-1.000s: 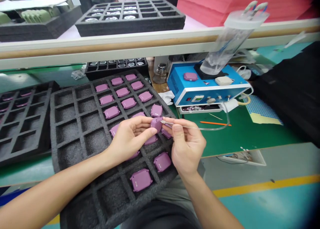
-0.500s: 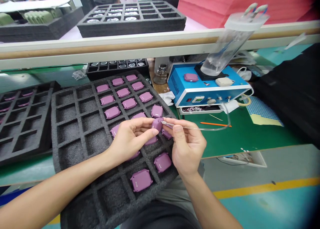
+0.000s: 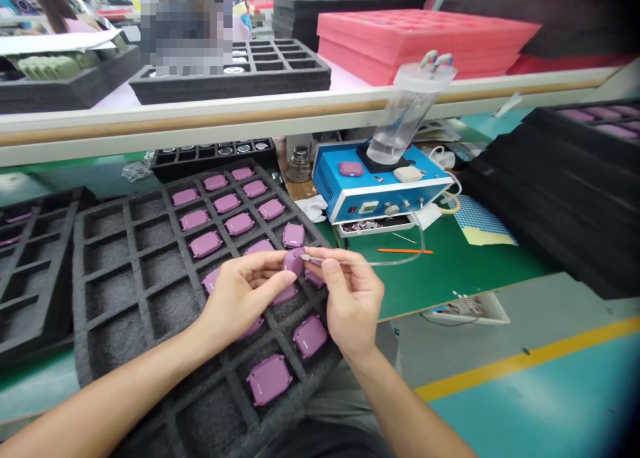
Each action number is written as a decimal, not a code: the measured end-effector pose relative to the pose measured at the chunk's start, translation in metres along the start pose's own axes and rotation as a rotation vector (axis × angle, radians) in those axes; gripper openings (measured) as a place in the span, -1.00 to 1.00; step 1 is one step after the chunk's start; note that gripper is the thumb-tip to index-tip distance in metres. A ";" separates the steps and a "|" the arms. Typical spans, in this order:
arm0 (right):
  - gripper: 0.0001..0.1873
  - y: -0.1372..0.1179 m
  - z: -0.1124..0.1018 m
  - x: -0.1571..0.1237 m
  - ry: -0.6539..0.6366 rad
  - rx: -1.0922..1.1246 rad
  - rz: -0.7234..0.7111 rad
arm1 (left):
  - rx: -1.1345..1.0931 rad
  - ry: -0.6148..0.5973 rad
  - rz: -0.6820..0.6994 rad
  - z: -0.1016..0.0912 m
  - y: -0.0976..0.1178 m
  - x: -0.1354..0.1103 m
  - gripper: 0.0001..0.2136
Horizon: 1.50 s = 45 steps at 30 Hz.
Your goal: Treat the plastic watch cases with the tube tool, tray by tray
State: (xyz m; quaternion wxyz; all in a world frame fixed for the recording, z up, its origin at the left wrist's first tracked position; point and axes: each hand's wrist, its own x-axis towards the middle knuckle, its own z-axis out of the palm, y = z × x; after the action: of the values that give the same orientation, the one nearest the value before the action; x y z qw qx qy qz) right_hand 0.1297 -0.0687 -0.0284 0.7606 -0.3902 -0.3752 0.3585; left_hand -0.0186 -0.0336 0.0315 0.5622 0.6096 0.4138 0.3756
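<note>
My left hand (image 3: 245, 295) pinches a purple watch case (image 3: 293, 263) between thumb and fingers, tilted up above the foam tray. In my right hand (image 3: 354, 305) is a thin clear tube (image 3: 393, 263), held between thumb and fingers. The tube's small metallic tip (image 3: 306, 258) meets the right edge of the case; whether it goes into a hole I cannot tell. Beneath both hands lies the dark foam tray (image 3: 137, 271), with purple watch cases in several compartments, such as one watch case (image 3: 270, 379) near the front. My hands hide some compartments.
A blue dispensing machine (image 3: 320, 178) with a clear cylinder of liquid (image 3: 397, 111) stands behind right. The tube loops from its front. An orange stick (image 3: 405, 251) lies on the green mat (image 3: 400, 295). A shelf edge (image 3: 200, 130) crosses behind; black foam trays (image 3: 550, 185) are stacked right.
The view has tilted up and turned slightly right, so the scene sits lower and further left. Both hands keep the same hold, with the tube tip still at the case edge.
</note>
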 end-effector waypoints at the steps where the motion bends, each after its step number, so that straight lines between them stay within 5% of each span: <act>1: -0.89 0.000 0.000 0.000 0.000 0.003 0.000 | 0.004 0.004 -0.005 0.000 0.000 0.000 -0.70; 45: -0.92 0.000 0.001 0.001 -0.009 0.050 0.001 | 0.013 -0.033 0.035 -0.002 -0.003 0.001 -0.75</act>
State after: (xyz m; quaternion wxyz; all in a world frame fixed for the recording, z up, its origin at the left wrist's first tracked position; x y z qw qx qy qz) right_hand 0.1297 -0.0675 -0.0278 0.7683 -0.3696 -0.3693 0.3696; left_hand -0.0205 -0.0323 0.0287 0.5583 0.6265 0.3963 0.3724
